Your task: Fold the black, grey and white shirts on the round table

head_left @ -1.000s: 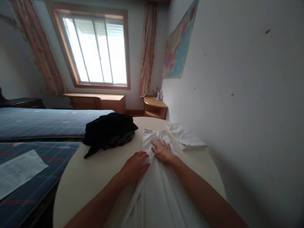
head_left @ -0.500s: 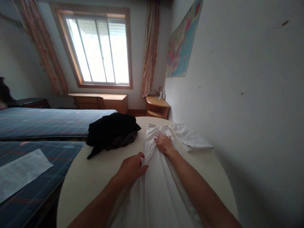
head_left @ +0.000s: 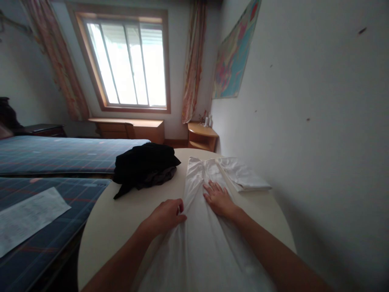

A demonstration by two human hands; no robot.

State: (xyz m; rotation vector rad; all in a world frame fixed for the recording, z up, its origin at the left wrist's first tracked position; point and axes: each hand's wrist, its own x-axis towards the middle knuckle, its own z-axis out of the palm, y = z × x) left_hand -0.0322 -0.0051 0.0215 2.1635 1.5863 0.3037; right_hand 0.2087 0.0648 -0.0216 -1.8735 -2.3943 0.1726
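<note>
A long white garment (head_left: 203,243), perhaps trousers, lies lengthwise on a round cream table (head_left: 103,231), its near end running out of view below. Thin creases run along the cloth. My right hand (head_left: 219,198) rests flat on its upper part with the fingers spread. At the garment's left edge is my left hand (head_left: 170,215), thumb and fingers apart, touching or just beside the fabric. Beyond my right hand, to the right, a folded white cloth (head_left: 246,176) lies against the garment.
A heap of black clothing (head_left: 146,164) sits at the table's far left. Two plaid mattresses (head_left: 88,202) stand to the left, one with a printed paper sheet (head_left: 33,219). A white wall (head_left: 319,134) rises on the right; a corner shelf (head_left: 202,129) stands beyond the table.
My right hand has slid along the cloth toward me and slightly right. My left hand has shifted a little left. The garment stays in place.
</note>
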